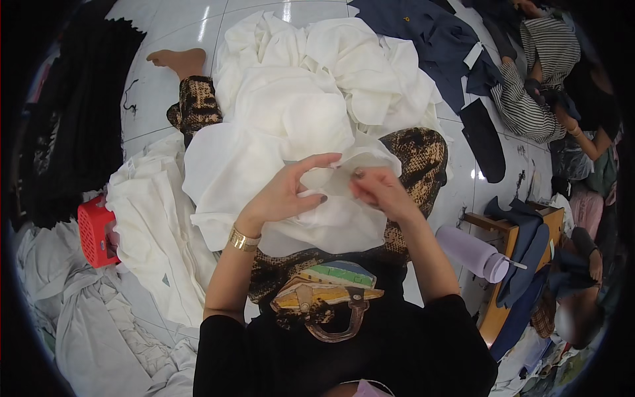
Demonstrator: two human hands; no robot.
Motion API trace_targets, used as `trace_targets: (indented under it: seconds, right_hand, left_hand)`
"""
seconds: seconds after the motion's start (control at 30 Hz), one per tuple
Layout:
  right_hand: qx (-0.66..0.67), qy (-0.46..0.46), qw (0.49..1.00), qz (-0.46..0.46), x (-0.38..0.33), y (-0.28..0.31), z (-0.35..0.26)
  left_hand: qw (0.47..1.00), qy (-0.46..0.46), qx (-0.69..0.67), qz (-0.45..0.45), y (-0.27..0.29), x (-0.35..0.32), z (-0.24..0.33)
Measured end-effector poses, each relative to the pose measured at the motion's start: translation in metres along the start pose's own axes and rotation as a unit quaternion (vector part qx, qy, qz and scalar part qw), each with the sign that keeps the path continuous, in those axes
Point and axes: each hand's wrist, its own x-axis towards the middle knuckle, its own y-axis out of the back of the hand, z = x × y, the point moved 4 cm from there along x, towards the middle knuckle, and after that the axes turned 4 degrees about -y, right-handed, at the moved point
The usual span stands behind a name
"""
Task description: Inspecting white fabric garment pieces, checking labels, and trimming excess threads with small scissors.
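- A big heap of white cloth lies over the person's lap and spreads out onto the tiled floor.
- The left hand has its grip closed on a fold of this white cloth, just in front of the body.
- The right hand pinches the same fold, close beside the left hand.
- A lilac bottle lies at the right.
- A red basket stands at the left.

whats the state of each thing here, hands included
left hand: fingers curled, pinching the white fabric
right hand: closed on the same fabric edge
white fabric: crumpled, heaped over the lap
lilac bottle: lying on its side, cap on
red basket: tipped, partly under white cloth
small bag: resting on the lap, flap shut
navy garments: spread flat on the floor
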Motion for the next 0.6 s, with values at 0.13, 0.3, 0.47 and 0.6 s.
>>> trace_targets:
  seconds: [0.13,0.3,0.47,0.6]
  right_hand:
    - [-0.135,0.167,0.958,0.193,-0.009,0.028,-0.032]
    - [-0.614,0.142,0.726,0.276,0.021,0.032,-0.029]
    - [-0.653,0.081,0.632,0.409,0.027,0.091,-0.049]
    - [-0.586,0.099,0.706,0.385,0.018,0.094,-0.073]
  left_hand:
    - [0.996,-0.066,0.013,0.063,0.006,-0.007,0.011]
    - [0.995,-0.038,0.041,0.079,0.012,-0.029,0.028]
    - [0.967,-0.053,0.222,0.116,0.021,-0.064,0.04]
    - [0.919,0.021,0.375,0.121,0.017,-0.089,0.044]
